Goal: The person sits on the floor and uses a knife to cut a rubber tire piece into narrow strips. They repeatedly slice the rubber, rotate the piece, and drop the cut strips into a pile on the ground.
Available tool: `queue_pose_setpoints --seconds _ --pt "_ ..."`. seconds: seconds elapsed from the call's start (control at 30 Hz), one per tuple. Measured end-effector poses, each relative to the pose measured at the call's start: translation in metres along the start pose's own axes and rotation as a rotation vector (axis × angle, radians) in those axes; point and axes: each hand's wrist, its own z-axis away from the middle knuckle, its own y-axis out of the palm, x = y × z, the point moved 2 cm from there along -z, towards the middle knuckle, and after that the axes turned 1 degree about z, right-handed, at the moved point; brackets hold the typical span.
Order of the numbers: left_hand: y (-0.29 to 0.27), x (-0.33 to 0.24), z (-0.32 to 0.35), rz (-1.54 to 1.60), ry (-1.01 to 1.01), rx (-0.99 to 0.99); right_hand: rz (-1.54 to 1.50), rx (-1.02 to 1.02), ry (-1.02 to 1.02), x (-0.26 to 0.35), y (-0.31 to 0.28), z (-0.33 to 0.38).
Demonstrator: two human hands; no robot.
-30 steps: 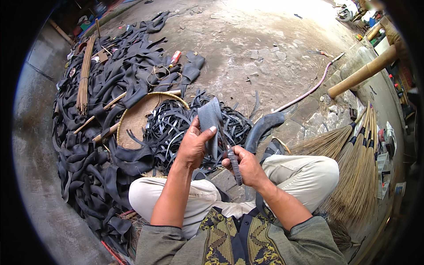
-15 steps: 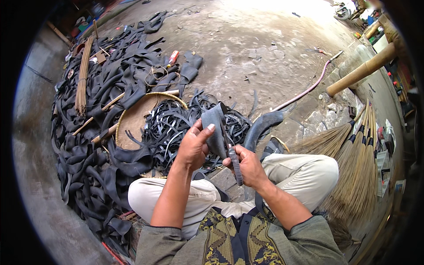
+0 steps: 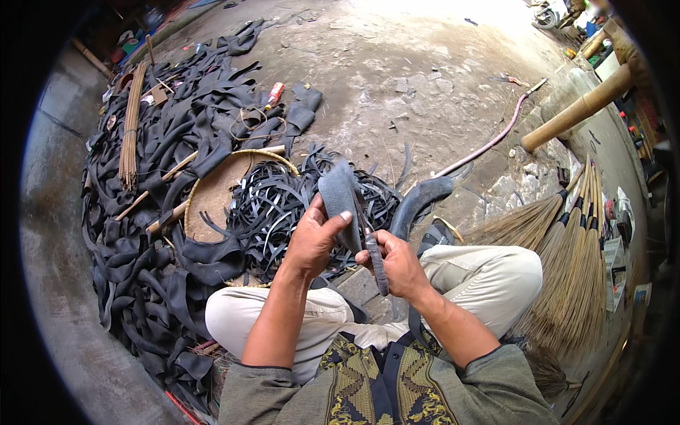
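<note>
My left hand grips a grey-black piece of rubber sheet, thumb on top, and holds it up in front of my lap. In my right hand is a pair of scissors with dark wrapped handles. Their blades point away from me along the right edge of the rubber; whether they are closed on it I cannot make out. Just beyond, a tangle of thin cut rubber strips lies partly on a round woven tray. A curved rubber tube piece rests to the right of the strips.
Heaped rubber scraps cover the left side, with a bundle of thin sticks on top. Straw brooms lean at the right near a bamboo pole. A pinkish hose-like length crosses the rough floor.
The upper end of the rubber piece has shifted slightly left and tilted, now blurred at its top. Both hands stay nearly in place, and the scissors remain along its edge.
</note>
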Motion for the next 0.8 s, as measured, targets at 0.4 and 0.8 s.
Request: queue_pose_setpoints --seconds 0.4,0.8 --pt "0.001 0.003 0.004 -0.13 0.043 0.021 0.155 -0.059 -0.038 -0.002 0.0 -0.006" --pt "-0.003 -0.004 0.002 -0.093 0.065 -0.016 0.242 -0.109 -0.118 -0.002 0.004 -0.004"
